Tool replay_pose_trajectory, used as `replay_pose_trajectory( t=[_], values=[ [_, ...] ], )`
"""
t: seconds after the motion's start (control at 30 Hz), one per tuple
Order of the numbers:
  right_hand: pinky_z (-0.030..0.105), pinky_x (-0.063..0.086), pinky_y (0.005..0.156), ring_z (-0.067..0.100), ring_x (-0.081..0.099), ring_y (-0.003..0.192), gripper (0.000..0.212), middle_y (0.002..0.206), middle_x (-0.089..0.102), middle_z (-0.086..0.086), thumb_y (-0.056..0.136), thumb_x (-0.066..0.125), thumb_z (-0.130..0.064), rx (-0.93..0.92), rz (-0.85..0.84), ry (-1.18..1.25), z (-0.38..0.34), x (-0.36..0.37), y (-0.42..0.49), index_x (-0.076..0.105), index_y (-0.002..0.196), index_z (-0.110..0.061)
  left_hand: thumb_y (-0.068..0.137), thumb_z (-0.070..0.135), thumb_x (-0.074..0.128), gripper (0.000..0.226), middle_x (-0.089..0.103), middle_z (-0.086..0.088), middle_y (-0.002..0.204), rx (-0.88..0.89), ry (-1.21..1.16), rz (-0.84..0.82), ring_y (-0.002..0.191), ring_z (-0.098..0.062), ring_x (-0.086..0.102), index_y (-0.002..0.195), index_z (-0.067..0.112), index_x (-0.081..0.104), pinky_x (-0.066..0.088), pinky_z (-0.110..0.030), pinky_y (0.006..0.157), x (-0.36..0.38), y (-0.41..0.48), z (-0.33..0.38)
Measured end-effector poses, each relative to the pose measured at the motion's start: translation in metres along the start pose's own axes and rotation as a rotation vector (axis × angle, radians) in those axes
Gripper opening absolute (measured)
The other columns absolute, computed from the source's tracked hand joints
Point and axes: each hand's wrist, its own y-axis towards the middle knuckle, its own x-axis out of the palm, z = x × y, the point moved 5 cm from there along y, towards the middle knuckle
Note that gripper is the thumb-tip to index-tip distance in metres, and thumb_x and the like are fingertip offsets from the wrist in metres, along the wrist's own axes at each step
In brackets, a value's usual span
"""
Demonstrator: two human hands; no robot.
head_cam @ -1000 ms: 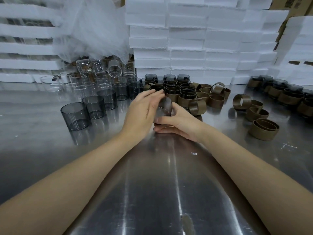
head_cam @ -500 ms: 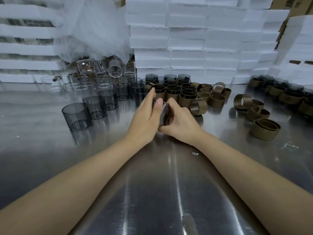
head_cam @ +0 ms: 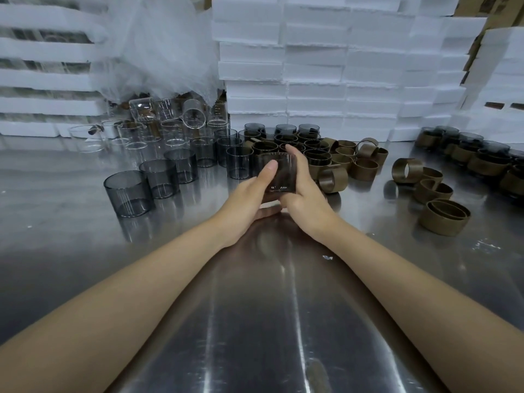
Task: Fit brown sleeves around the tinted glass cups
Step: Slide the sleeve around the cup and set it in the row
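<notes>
A tinted glass cup [head_cam: 280, 173] is held upright between both hands, just above the steel table [head_cam: 255, 321]. My left hand [head_cam: 249, 199] grips its left side, thumb up along the near wall. My right hand [head_cam: 304, 194] grips its right side, a finger over the rim. Whether a brown sleeve is on this cup I cannot tell. Bare tinted cups [head_cam: 129, 192] stand in a row to the left. Loose brown sleeves [head_cam: 443, 219] lie to the right, and sleeved cups [head_cam: 317, 156] stand just behind the hands.
More sleeved cups [head_cam: 482, 163] are grouped at the far right. Clear glasses [head_cam: 141, 131] pile up at the back left under crumpled white wrap [head_cam: 158, 52]. White foam blocks [head_cam: 312, 66] are stacked high along the back edge.
The cup lay tilted on its side between the hands before; now it stands upright and a little farther from me, with both hands shifted forward around it.
</notes>
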Motion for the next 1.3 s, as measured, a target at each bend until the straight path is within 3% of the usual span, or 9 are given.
replay_pose_trajectory(
  t=[0.2, 0.37, 0.43, 0.6, 0.7, 0.8, 1.0, 1.17, 1.3],
  values=[
    [0.030, 0.025, 0.113, 0.028, 0.017, 0.142, 0.093, 0.152, 0.013, 0.012, 0.085, 0.054, -0.002, -0.142, -0.016, -0.363, -0.012, 0.011, -0.001, -0.008, 0.153, -0.012, 0.079, 0.077, 0.036, 0.088, 0.058, -0.007, 0.136, 0.037, 0.213, 0.114, 0.121, -0.018, 0.059, 0.141, 0.016, 0.048, 0.047, -0.042, 0.104, -0.008, 0.001, -0.003],
    [0.035, 0.011, 0.122, 0.011, -0.018, 0.146, 0.102, 0.160, -0.020, 0.006, 0.087, 0.061, -0.006, -0.199, -0.147, -0.379, -0.014, 0.026, -0.006, -0.020, 0.149, -0.010, 0.082, 0.079, 0.033, 0.093, 0.055, 0.000, 0.133, 0.027, 0.386, 0.209, 0.112, -0.007, 0.058, 0.142, 0.008, 0.036, 0.044, -0.023, 0.091, -0.017, 0.002, -0.004],
    [0.019, 0.001, 0.119, 0.006, -0.014, 0.145, 0.107, 0.161, -0.016, 0.003, 0.087, 0.066, -0.010, -0.149, -0.145, -0.327, -0.009, 0.020, -0.005, -0.021, 0.149, -0.013, 0.087, 0.073, 0.036, 0.075, 0.062, 0.002, 0.118, 0.040, 0.439, 0.222, 0.098, -0.002, 0.062, 0.130, 0.011, 0.040, 0.047, -0.019, 0.077, -0.018, 0.003, -0.005],
    [-0.002, 0.031, 0.091, 0.010, 0.044, 0.128, 0.107, 0.142, 0.043, -0.002, 0.080, 0.072, -0.006, -0.001, -0.071, -0.084, -0.006, 0.008, 0.005, -0.004, 0.155, -0.016, 0.093, 0.060, 0.041, 0.058, 0.068, -0.009, 0.093, 0.045, 0.305, 0.140, 0.071, -0.027, 0.072, 0.123, 0.011, 0.039, 0.061, -0.040, 0.067, -0.007, -0.002, -0.003],
    [0.029, 0.052, 0.071, 0.023, 0.063, 0.075, 0.083, 0.093, 0.061, 0.008, 0.068, 0.074, 0.006, 0.028, -0.189, 0.276, -0.011, -0.001, 0.006, 0.033, 0.140, -0.005, 0.093, 0.060, 0.031, 0.063, 0.063, -0.013, 0.069, 0.129, 0.308, 0.041, 0.056, -0.028, 0.065, 0.127, 0.007, 0.039, 0.056, -0.034, 0.053, 0.001, -0.006, 0.002],
    [0.035, 0.051, 0.046, 0.036, 0.059, 0.058, 0.070, 0.090, 0.055, 0.032, 0.068, 0.069, 0.013, 0.038, -0.326, 0.573, -0.015, 0.004, 0.001, 0.039, 0.128, -0.006, 0.082, 0.069, 0.022, 0.077, 0.059, -0.013, 0.059, 0.177, 0.303, -0.069, 0.053, -0.027, 0.062, 0.126, 0.011, 0.047, 0.052, -0.028, 0.048, 0.007, -0.012, 0.007],
    [0.021, 0.050, 0.079, 0.010, 0.062, 0.088, 0.069, 0.099, 0.060, -0.003, 0.067, 0.081, 0.001, -0.001, 0.167, 0.133, 0.000, -0.001, 0.003, 0.040, 0.120, -0.014, 0.100, 0.052, 0.033, 0.049, 0.068, -0.010, 0.110, 0.054, 0.130, 0.117, 0.083, -0.018, 0.073, 0.124, 0.014, 0.052, 0.061, -0.035, 0.067, -0.002, -0.005, -0.001],
    [0.006, 0.043, 0.074, 0.003, 0.059, 0.090, 0.070, 0.105, 0.059, -0.008, 0.077, 0.070, -0.005, -0.156, 0.103, -0.149, -0.003, 0.002, 0.001, 0.035, 0.135, -0.023, 0.067, 0.067, 0.058, 0.074, 0.060, 0.002, 0.110, 0.096, 0.322, 0.057, 0.082, 0.002, 0.069, 0.119, 0.018, 0.037, 0.056, -0.020, 0.062, 0.002, -0.004, -0.001],
    [0.003, 0.044, 0.075, -0.005, 0.057, 0.081, 0.074, 0.098, 0.057, -0.017, 0.071, 0.074, 0.004, -0.057, -0.025, -0.013, 0.000, 0.001, 0.005, 0.041, 0.133, -0.021, 0.088, 0.053, 0.055, 0.040, 0.064, 0.000, 0.108, 0.117, 0.305, -0.001, 0.085, -0.006, 0.070, 0.115, 0.025, 0.046, 0.058, -0.025, 0.066, 0.001, -0.002, -0.003]
  ],
)
